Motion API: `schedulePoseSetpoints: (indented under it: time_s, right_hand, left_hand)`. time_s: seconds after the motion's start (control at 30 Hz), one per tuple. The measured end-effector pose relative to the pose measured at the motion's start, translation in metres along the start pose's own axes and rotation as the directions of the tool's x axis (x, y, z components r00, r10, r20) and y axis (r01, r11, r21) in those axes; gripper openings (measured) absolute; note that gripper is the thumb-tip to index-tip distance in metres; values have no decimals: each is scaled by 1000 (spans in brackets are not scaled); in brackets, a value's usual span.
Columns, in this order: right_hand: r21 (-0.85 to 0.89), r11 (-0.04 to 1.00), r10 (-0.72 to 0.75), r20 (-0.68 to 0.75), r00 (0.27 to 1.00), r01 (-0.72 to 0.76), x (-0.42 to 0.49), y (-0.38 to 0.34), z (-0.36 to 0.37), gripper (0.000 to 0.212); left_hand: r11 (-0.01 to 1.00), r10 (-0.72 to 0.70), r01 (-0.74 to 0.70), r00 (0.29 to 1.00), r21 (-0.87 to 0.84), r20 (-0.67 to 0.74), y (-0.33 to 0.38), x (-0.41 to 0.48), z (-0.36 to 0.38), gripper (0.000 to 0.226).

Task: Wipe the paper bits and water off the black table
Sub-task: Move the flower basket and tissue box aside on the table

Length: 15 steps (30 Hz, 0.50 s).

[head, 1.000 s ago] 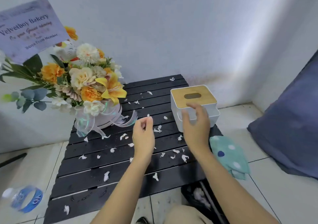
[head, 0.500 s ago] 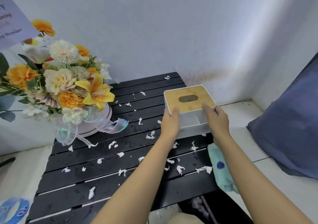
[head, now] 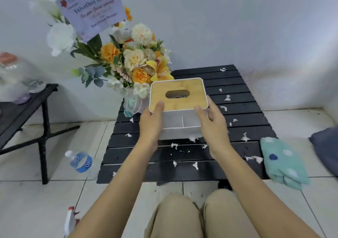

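Both hands on the tissue box (head: 178,108): left hand (head: 150,123) wraps its left side, thumb up on the wooden lid; right hand (head: 213,124) wraps its right side, thumb on the lid's near right corner. Fingers of both are curled closed around the box walls. Box is white with a light wood lid and an oval slot; it looks held up over the black slatted tabletop (head: 237,117), though contact underneath can't be confirmed. Paper bits (head: 195,165) are scattered over the tabletop: a cluster just in front of the box, more to the right of the box, one far behind it near the wall. Small pale specks in front of the box could be water drops; too fine to tell. Flower arrangement (head: 128,60) stands left of and behind the box on the tabletop's far-left corner, with a card (head: 91,11) sticking up above it. Teal dotted cloth (head: 282,162) lies folded to the right of the box, overhanging the tabletop's near-right edge. Water bottle (head: 80,162) lies on the floor tiles left of the box, off the tabletop. Second black table (head: 20,108) further left of the box, with blurry clear items on it. Person's knees in tan shorts are in front of the box, below the tabletop edge.
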State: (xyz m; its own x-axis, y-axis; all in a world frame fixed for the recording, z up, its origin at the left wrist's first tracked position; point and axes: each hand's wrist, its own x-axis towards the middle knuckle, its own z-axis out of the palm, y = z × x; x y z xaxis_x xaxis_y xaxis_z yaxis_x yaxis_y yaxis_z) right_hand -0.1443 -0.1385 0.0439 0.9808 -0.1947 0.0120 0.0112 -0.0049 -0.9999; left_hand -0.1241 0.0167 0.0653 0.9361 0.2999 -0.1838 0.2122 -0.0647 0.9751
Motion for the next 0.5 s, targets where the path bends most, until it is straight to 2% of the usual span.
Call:
schedulePoseSetpoints:
  time_s: [0.1, 0.2, 0.4, 0.5]
  right_hand:
    - [7, 1000, 29, 141, 990, -31, -20, 11, 48, 53]
    - [7, 998, 55, 197, 979, -58, -36, 21, 85, 52]
    - [-6, 996, 87, 242, 966, -88, -42, 31, 113, 51]
    - [-61, 993, 111, 270, 957, -98, -40, 35, 110, 54]
  left_hand:
    - [998, -54, 53, 993, -17, -107, -9, -2, -59, 36]
    - [993, -120, 115, 980, -38, -158, -22, 0, -100, 23]
    - [991, -132, 128, 983, -38, -130, -47, 22, -129, 23]
    - [992, -127, 127, 986, -14, -103, -64, 29, -132, 34]
